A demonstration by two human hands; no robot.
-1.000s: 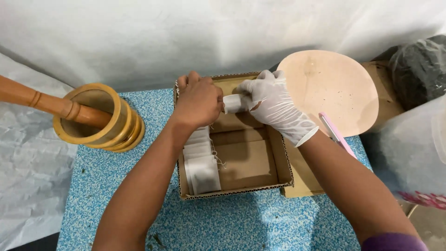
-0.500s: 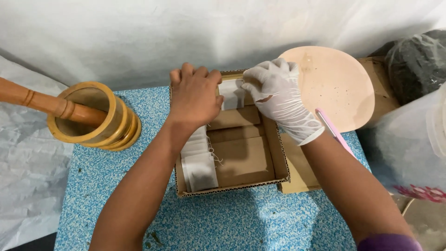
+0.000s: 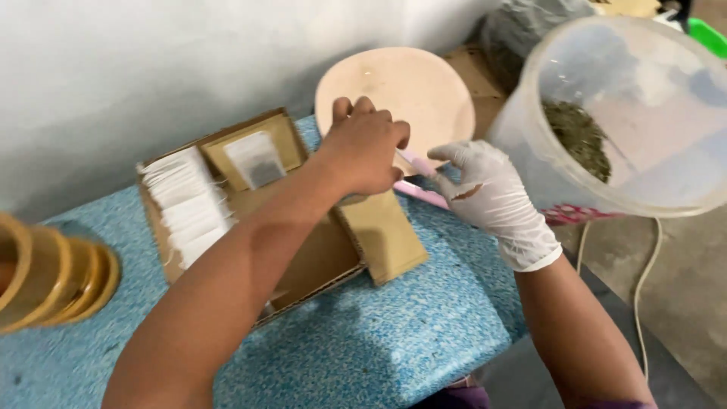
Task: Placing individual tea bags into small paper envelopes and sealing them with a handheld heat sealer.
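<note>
My bare left hand [image 3: 363, 148] reaches across an open cardboard box [image 3: 379, 235] and pinches a small pale, pinkish piece [image 3: 415, 163] at its fingertips. My right hand [image 3: 492, 193], in a torn white glove, meets it from the right, and its thumb and forefinger close on the other end of the same piece. Both hands hover just in front of a round wooden plate [image 3: 409, 87]. Inside the box stands a row of white filter bags [image 3: 185, 201], with a single bag [image 3: 256, 159] lying beside them.
A pink stick [image 3: 424, 197] lies on the blue speckled table [image 3: 379, 341] under my hands. A translucent bucket [image 3: 545, 129] with dried green herb [image 3: 579, 136] stands at the right. A wooden mortar [image 3: 53, 276] sits at the left edge, and a white cable [image 3: 644, 280] runs on the floor.
The view has swung to the right, bringing the bucket in. Both hands have moved from over the box toward the plate at its right corner, now pinching a small piece between them.
</note>
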